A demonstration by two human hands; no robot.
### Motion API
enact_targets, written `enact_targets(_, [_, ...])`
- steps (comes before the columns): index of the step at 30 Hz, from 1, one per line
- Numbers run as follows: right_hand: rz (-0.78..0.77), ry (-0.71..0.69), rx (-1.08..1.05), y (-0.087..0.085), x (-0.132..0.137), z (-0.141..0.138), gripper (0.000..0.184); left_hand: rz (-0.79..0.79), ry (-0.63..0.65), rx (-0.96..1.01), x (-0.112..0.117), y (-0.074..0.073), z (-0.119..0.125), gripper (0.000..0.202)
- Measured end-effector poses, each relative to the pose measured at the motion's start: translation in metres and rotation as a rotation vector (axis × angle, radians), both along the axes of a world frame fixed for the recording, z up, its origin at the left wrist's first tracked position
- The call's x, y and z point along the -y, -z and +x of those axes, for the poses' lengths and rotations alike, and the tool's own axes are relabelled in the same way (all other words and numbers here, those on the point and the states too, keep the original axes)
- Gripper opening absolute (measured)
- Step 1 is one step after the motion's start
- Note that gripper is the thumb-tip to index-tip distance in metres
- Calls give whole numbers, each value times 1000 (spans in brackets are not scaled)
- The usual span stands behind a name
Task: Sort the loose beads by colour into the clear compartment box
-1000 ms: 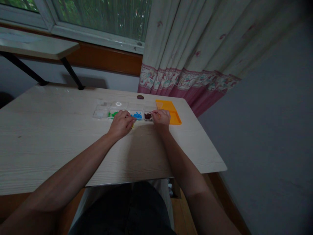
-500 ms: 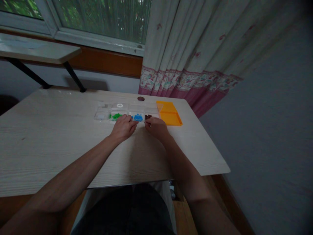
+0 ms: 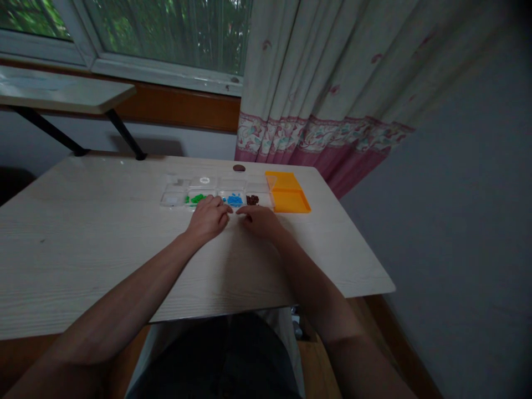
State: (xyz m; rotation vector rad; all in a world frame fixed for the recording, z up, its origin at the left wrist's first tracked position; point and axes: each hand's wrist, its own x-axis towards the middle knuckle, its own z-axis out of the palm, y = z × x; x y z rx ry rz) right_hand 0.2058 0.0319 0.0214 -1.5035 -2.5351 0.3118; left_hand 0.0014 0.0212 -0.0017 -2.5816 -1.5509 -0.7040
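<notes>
A clear compartment box (image 3: 178,191) lies on the table, holding green beads (image 3: 195,198), blue beads (image 3: 235,199) and brown beads (image 3: 251,199). My left hand (image 3: 208,217) rests knuckles up just in front of the green and blue compartments, fingers curled. My right hand (image 3: 260,219) lies beside it, in front of the brown beads, with its fingertips pointing toward the left hand's. The two sets of fingertips almost meet. Anything small between the fingers is hidden.
An orange tray (image 3: 287,192) sits against the box's right end. A small brown disc (image 3: 239,168) lies near the table's far edge (image 3: 199,160). A curtain (image 3: 332,83) hangs behind, a second table (image 3: 62,94) stands at the left, and the right table edge (image 3: 357,244) is close.
My right hand has drawn back from the brown bead compartment toward me and to the left, ending next to the left hand. The left hand has barely moved.
</notes>
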Motion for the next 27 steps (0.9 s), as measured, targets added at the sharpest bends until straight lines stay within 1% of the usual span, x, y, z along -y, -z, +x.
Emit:
enact_targets(2, [13, 6, -22, 1, -1, 1, 40, 2, -27, 40, -1, -2, -1, 23])
enact_targets(6, [51, 72, -11, 6, -3, 2, 46, 20, -77, 88, -3, -4, -4, 25])
enact_targets(8, [39, 47, -8, 8, -2, 1, 46, 23, -81, 97, -2, -4, -5, 27])
enact_targets(10, [20, -9, -16, 7, -1, -1, 45, 30, -82, 104, -2, -7, -7, 27])
enact_targets(12, [27, -27, -18, 4, 1, -3, 42, 56, -99, 119, -1, -15, -12, 27])
enact_targets(15, [87, 53, 26, -2, 2, -2, 40, 92, -179, 132, -2, -37, -26, 26])
enact_targets(17, [115, 107, 64, -4, 2, 0, 38, 69, -216, 76, -3, -52, -39, 24])
enact_targets(19, [109, 130, 93, -4, 1, 2, 37, 24, -203, -25, -1, -60, -49, 24])
enact_targets(20, [100, 132, 102, -3, 1, 2, 36, 5, -185, -77, 2, -61, -53, 25])
enact_targets(22, [79, 119, 104, -1, 2, 1, 35, -13, -154, -159, 8, -54, -55, 28])
enact_targets(24, [55, 72, 64, -1, 3, -2, 33, -8, -146, -193, 16, -41, -54, 30])
enact_targets(27, [32, 1, -40, 0, 3, -5, 33, 4, -143, -186, 24, -18, -50, 31])
